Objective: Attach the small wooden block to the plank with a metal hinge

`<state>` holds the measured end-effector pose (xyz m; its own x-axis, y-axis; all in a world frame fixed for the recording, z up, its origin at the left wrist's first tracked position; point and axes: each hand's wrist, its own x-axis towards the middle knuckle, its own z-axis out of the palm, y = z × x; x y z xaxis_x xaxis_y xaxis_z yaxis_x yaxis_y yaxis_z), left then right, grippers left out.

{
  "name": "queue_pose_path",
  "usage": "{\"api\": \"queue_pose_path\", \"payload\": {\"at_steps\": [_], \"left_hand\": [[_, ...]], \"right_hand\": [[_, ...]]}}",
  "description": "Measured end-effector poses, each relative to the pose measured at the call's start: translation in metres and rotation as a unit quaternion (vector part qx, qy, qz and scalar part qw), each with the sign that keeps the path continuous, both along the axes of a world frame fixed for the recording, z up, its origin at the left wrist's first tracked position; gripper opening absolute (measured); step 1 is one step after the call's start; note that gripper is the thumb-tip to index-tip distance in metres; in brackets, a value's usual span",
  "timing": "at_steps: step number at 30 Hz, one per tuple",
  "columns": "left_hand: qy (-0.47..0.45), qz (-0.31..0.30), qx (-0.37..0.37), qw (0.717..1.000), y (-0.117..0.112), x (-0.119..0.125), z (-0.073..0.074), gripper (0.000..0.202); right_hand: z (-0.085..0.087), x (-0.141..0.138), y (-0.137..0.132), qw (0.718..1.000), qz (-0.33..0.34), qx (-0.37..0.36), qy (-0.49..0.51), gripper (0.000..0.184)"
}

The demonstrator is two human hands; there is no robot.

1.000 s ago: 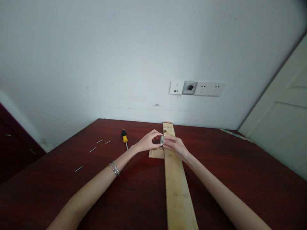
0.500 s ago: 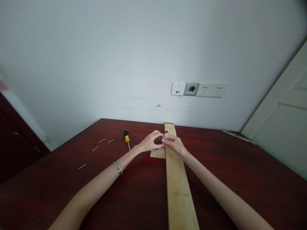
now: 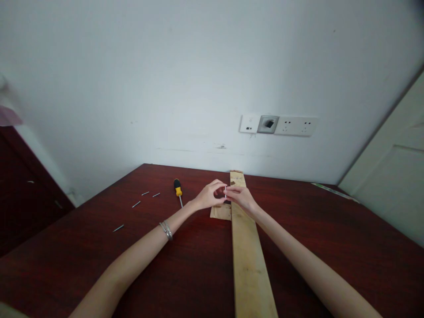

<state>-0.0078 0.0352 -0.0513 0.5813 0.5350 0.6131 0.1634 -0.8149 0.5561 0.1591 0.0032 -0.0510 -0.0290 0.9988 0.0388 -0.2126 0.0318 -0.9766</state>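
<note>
A wooden board (image 3: pixel 250 260) runs up the tabletop (image 3: pixel 185 278); beside its left side, towards the tabletop's far edge, the left hand (image 3: pixel 208 195), half curled, spans a thin metal piece (image 3: pixel 225 191) while the right hand (image 3: pixel 244 198) pinches it. Light, even pressure should keep it steady.

The left forearm (image 3: pixel 132 258) at seven o'clock and right forearm (image 3: pixel 308 260) at four are bare and slim. Around the left wrist (image 3: pixel 179 215) sits a silvery bracelet (image 3: pixel 166 230) of several thin, shiny loops, its detail too small to read. Left hand (image 3: pixel 207 196) and right hand (image 3: pixel 243 198) are bare, with slender fingers (image 3: pixel 233 189).
</note>
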Motion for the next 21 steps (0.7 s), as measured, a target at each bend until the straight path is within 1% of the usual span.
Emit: {"api": "queue_pose_path", "payload": {"at_steps": [7,11,18,21], "left_hand": [[0.019,0.019,0.010,1.000,0.002,-0.004,0.002,0.037],[0.029,0.021,0.013,0.999,0.003,-0.006,0.002,0.036],[0.030,0.032,0.024,0.999,0.008,-0.006,-0.003,0.040],[0.022,0.029,0.031,0.999,0.011,-0.005,-0.005,0.039]], "right_hand": [[0.001,-0.005,0.004,1.000,0.004,-0.013,0.012,0.024],[0.000,-0.005,0.005,1.000,0.010,-0.004,0.006,0.023],[-0.003,-0.004,0.011,1.000,0.018,0.015,-0.011,0.022],[-0.003,-0.002,0.012,1.000,0.007,0.008,-0.017,0.022]]}}
